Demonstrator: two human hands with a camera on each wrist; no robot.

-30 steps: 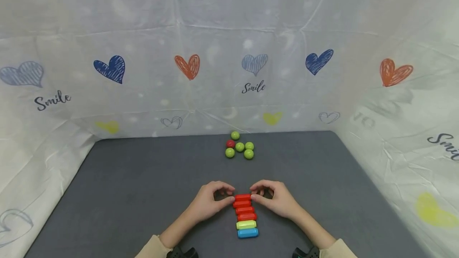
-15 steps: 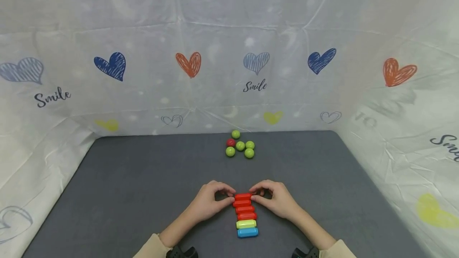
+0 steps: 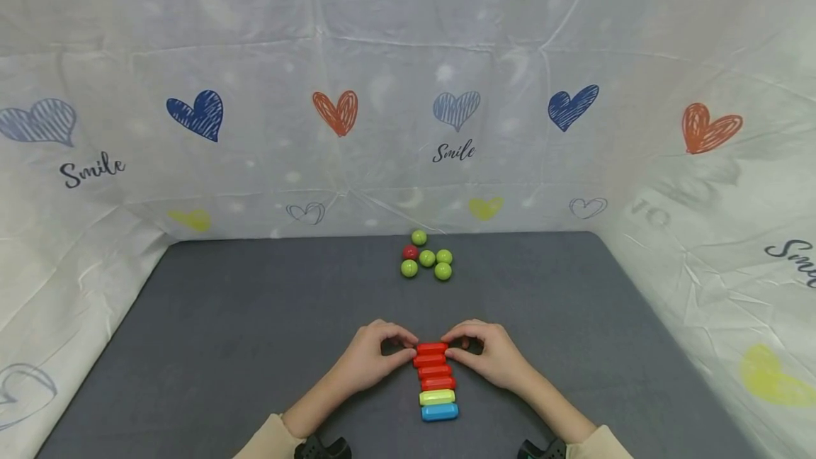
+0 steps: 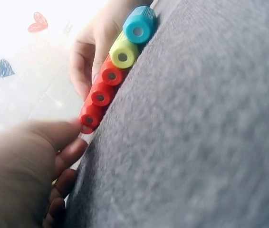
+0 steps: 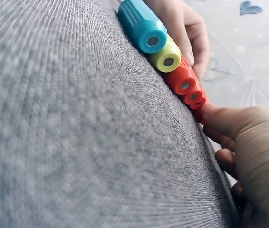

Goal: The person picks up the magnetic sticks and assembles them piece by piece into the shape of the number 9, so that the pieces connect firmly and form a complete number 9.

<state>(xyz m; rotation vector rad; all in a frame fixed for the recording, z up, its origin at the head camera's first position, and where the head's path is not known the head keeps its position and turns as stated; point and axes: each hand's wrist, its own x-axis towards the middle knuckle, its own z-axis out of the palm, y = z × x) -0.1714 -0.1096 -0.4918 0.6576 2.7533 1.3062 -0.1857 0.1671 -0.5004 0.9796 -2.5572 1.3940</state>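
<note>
Short plastic magnetic rods lie side by side in a column on the grey table: a blue rod [image 3: 440,412] nearest, then a yellow-green rod [image 3: 437,397], then several red rods. Their ends carry round metal discs. At the far end, my left hand [image 3: 370,358] pinches the left tip of the farthest red rod [image 3: 432,348] between thumb and fingers. Opposite it, my right hand [image 3: 494,355] pinches the right tip. In the left wrist view, the left thumb and fingertips [image 4: 72,149] cover the end of that red rod; the right wrist view shows the right thumb [image 5: 220,116] against it too.
Beyond the hands, several green balls [image 3: 427,258] and a red ball [image 3: 411,253] sit in a loose cluster by the table's back edge. A white curtain [image 3: 382,55] printed with hearts rises behind and beside the grey tabletop [image 3: 255,317].
Both hands stay at the ends of the farthest red rod, with the right fingertips shifted very slightly left. The rods and balls keep their arrangement; the head view tilts slightly.
</note>
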